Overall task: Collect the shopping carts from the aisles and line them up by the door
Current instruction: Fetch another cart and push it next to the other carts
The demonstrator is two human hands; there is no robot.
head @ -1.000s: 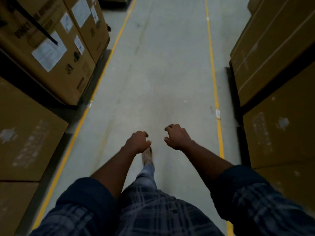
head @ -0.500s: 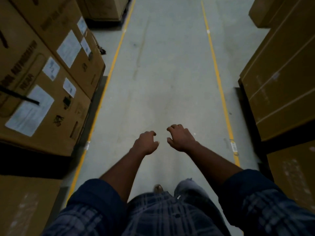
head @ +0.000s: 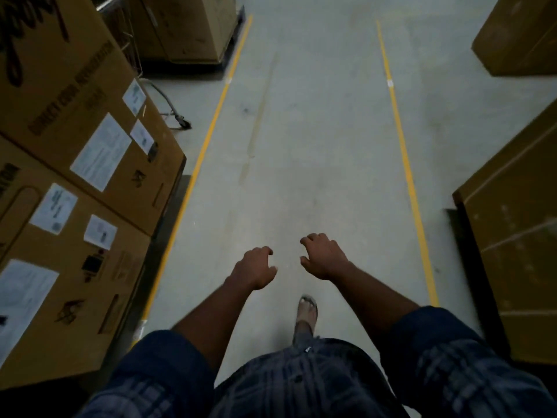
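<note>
Now a shopping cart (head: pixel 181 123) peeks out past the boxes (head: pixel 90 122) ahead-left, newly in view; left hand (head: pixel 256 268) and right hand (head: pixel 324 256) hang loosely curled, empty, so collecting looks imminent.

We are viewing a floor (head: pixel 316 146) of smooth, matt grey concrete, faintly scuffed. Left of the left yellow line (head: pixel 207 137), itself matt paint, we are seeing boxes (head: pixel 75 86) of dull brown cardboard bearing white paper labels (head: pixel 101 152). Beyond them, also left of that line, bare metal cart tubing (head: pixel 168 99) is catching a slight sheen. Soft checked cloth is forming the sleeves (head: pixel 446 351).
</note>
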